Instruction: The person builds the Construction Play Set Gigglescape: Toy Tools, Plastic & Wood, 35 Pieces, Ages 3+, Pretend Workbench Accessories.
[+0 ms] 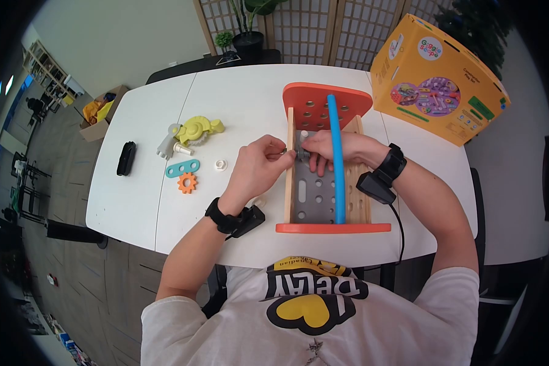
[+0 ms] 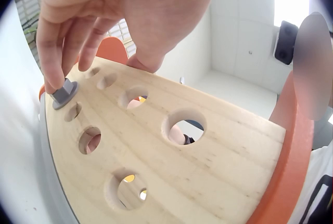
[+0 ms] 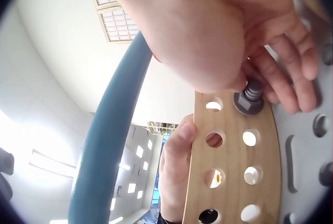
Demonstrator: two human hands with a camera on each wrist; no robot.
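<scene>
On the outer face of a wooden side panel [image 2: 156,151], the left hand [image 2: 125,11] has its fingertips on a grey hexagonal bolt head [image 2: 63,95], thumb against the panel's top edge. Inside the toy bench, a grey nut [image 3: 247,104] lies against the panel's inner face, the bolt's threaded end [image 3: 253,89] showing in it. The right hand [image 3: 208,31] reaches under the blue bar [image 3: 112,130]; its thumb and index finger are at the threaded end, other fingers extended beside the grey perforated board [image 3: 307,146]. In the head view, the left hand [image 1: 259,168] and right hand [image 1: 335,148] face each other across the panel.
Left of the bench on the white table [image 1: 125,201] lie a yellow-green toy saw [image 1: 198,129], a turquoise strip [image 1: 183,168], an orange gear [image 1: 187,183], a white nut [image 1: 221,165] and a black case [image 1: 126,158]. A yellow box [image 1: 439,79] stands back right.
</scene>
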